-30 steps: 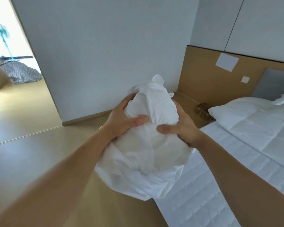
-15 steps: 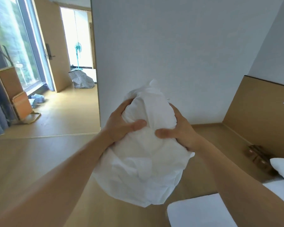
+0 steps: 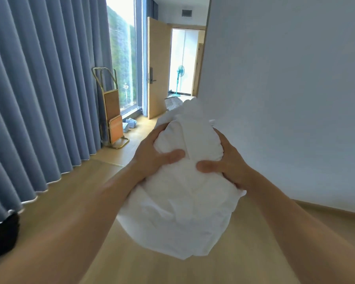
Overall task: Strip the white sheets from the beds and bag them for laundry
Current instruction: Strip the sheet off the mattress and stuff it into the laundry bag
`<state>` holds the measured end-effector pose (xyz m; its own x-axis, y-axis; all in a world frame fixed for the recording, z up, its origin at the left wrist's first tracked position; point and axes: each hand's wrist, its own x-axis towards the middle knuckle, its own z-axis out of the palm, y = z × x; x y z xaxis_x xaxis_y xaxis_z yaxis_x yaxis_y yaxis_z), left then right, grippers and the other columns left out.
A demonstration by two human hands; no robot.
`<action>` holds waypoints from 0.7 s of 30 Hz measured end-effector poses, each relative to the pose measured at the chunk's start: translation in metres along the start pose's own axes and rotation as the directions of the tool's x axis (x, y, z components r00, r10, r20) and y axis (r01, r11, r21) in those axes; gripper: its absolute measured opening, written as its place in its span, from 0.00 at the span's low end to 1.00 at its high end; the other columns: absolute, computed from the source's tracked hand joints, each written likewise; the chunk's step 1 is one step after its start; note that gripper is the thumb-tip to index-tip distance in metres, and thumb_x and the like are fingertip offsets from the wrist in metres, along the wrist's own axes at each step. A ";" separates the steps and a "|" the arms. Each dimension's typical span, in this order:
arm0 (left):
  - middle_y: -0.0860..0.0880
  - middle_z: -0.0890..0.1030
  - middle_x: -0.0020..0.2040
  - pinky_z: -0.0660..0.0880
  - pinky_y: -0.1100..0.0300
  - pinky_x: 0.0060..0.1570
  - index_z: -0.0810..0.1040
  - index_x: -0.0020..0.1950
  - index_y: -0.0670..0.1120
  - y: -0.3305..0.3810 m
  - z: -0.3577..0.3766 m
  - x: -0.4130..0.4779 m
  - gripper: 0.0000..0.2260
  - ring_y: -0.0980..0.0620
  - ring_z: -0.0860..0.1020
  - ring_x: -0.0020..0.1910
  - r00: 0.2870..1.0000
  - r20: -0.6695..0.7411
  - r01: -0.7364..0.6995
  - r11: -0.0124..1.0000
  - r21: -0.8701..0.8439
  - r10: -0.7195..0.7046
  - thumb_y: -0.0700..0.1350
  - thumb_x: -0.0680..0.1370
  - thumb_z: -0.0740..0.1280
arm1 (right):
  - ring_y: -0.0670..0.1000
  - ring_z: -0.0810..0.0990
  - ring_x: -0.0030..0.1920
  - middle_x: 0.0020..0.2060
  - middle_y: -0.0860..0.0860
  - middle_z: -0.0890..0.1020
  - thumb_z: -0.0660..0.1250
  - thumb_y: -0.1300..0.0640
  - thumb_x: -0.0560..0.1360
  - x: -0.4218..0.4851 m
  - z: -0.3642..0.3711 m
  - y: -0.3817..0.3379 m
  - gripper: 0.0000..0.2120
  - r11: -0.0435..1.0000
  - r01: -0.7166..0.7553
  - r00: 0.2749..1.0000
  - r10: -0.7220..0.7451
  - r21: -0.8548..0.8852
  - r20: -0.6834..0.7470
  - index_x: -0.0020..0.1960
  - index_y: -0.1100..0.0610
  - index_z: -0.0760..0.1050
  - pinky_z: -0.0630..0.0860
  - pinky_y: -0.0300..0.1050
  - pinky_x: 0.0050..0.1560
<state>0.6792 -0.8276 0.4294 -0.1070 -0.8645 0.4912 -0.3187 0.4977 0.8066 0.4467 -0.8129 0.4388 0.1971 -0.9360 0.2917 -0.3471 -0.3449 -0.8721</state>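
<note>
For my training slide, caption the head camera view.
Left hand and right hand grip a bundled white sheet above the pale wooden floor, near blue pleated curtains.

Bundled sheets point(image 3: 182, 197) now toward curtains point(image 3: 39, 89), doorway point(image 3: 184, 62).

wood floor point(image 3: 74, 197) with folded gold-framed stand point(image 3: 114, 119), blue cloths point(image 3: 130, 122), checked bag point(image 3: 173, 103)

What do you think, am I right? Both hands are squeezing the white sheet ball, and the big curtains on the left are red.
Not quite. The curtains are blue, not red, as the head view shows. The rest holds: the left hand and the right hand are both squeezing the white sheet ball, and the curtains hang on the left.
</note>
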 end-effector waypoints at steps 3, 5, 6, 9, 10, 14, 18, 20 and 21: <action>0.83 0.71 0.52 0.69 0.76 0.47 0.65 0.52 0.87 -0.037 -0.034 0.035 0.29 0.81 0.71 0.52 0.999 -0.035 0.016 1.000 0.013 -0.015 0.68 0.57 0.74 | 0.39 0.76 0.62 0.61 0.32 0.76 0.82 0.40 0.50 0.061 0.034 0.009 0.50 0.999 0.021 0.999 -0.022 0.024 0.034 0.68 0.29 0.64 0.76 0.49 0.64; 0.83 0.71 0.52 0.68 0.73 0.48 0.64 0.53 0.86 -0.062 -0.059 0.063 0.30 0.81 0.71 0.51 0.999 -0.039 0.026 0.999 0.028 -0.025 0.69 0.57 0.74 | 0.38 0.77 0.60 0.59 0.30 0.77 0.82 0.40 0.50 0.103 0.057 0.014 0.49 0.999 0.027 0.998 -0.030 0.043 0.050 0.66 0.28 0.64 0.77 0.48 0.62; 0.83 0.71 0.52 0.68 0.72 0.49 0.64 0.53 0.86 -0.075 -0.070 0.077 0.30 0.81 0.71 0.52 0.999 -0.038 0.032 0.999 0.033 -0.030 0.69 0.57 0.74 | 0.38 0.77 0.60 0.59 0.30 0.77 0.82 0.40 0.50 0.123 0.067 0.016 0.48 0.998 0.023 0.998 -0.026 0.051 0.056 0.66 0.28 0.65 0.77 0.47 0.61; 0.83 0.71 0.52 0.69 0.67 0.49 0.64 0.54 0.86 -0.108 -0.098 0.119 0.30 0.81 0.71 0.51 0.998 -0.048 0.040 0.997 0.062 -0.037 0.70 0.58 0.74 | 0.36 0.78 0.58 0.57 0.29 0.78 0.82 0.40 0.49 0.179 0.093 0.022 0.48 0.998 0.038 0.997 -0.041 0.056 0.062 0.65 0.27 0.65 0.77 0.45 0.58; 0.83 0.71 0.52 0.70 0.66 0.50 0.64 0.54 0.86 -0.119 -0.105 0.132 0.30 0.81 0.71 0.51 0.998 -0.046 0.043 0.997 0.067 -0.040 0.70 0.58 0.74 | 0.36 0.78 0.58 0.57 0.29 0.78 0.82 0.40 0.49 0.196 0.099 0.025 0.49 0.997 0.044 0.997 -0.048 0.064 0.060 0.67 0.29 0.65 0.77 0.45 0.58; 0.82 0.71 0.52 0.71 0.65 0.50 0.64 0.55 0.85 -0.160 -0.120 0.186 0.31 0.80 0.71 0.51 0.997 -0.043 0.067 0.995 0.074 -0.064 0.71 0.58 0.74 | 0.37 0.79 0.57 0.56 0.30 0.78 0.82 0.40 0.50 0.259 0.114 0.043 0.49 0.996 0.040 0.997 -0.045 0.081 0.061 0.68 0.32 0.66 0.78 0.41 0.55; 0.83 0.70 0.52 0.70 0.68 0.49 0.63 0.54 0.86 -0.196 -0.118 0.241 0.30 0.81 0.70 0.52 0.997 -0.056 0.062 0.995 0.075 -0.058 0.70 0.58 0.73 | 0.33 0.78 0.55 0.56 0.28 0.78 0.82 0.41 0.51 0.326 0.114 0.063 0.47 0.994 0.056 0.995 -0.063 0.091 0.080 0.66 0.29 0.65 0.77 0.29 0.47; 0.83 0.70 0.52 0.69 0.72 0.48 0.63 0.54 0.86 -0.214 -0.112 0.273 0.30 0.81 0.71 0.52 0.997 -0.055 0.056 0.996 0.069 -0.052 0.69 0.59 0.74 | 0.36 0.78 0.58 0.58 0.31 0.78 0.82 0.40 0.51 0.363 0.109 0.081 0.49 0.993 0.062 0.993 -0.071 0.100 0.089 0.68 0.30 0.64 0.78 0.32 0.50; 0.83 0.71 0.52 0.69 0.75 0.47 0.64 0.54 0.86 -0.222 -0.109 0.289 0.30 0.80 0.71 0.52 0.997 -0.061 0.055 0.997 0.062 -0.051 0.69 0.59 0.74 | 0.38 0.78 0.59 0.60 0.32 0.77 0.82 0.40 0.51 0.380 0.106 0.089 0.50 0.992 0.068 0.993 -0.078 0.105 0.092 0.68 0.30 0.63 0.78 0.36 0.52</action>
<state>0.8215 -1.1799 0.4279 -0.0332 -0.8830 0.4682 -0.3823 0.4441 0.8103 0.5880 -1.1920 0.4309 0.3067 -0.8959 0.3213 -0.2345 -0.3983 -0.8868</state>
